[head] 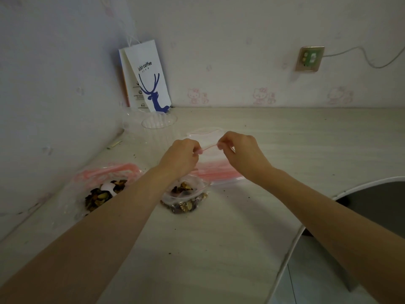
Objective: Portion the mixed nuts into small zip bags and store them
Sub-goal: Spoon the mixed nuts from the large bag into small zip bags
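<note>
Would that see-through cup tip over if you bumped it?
Probably: the clear cup looks thin and empty, so likely very light. It stands upright and tall, so a bump might topple it, and its round wall could roll on the table.

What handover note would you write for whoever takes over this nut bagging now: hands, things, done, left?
Left hand and right hand: each has a pinch grip on one end of a small bag's pink zip strip, above the table.
Large bag of mixed nuts with white scoop: left. Filled small bags: below the left hand. Empty zip bags: behind them.
Done: some portions bagged.
Left: probably seal this bag, portion the remaining nuts, store.
</note>
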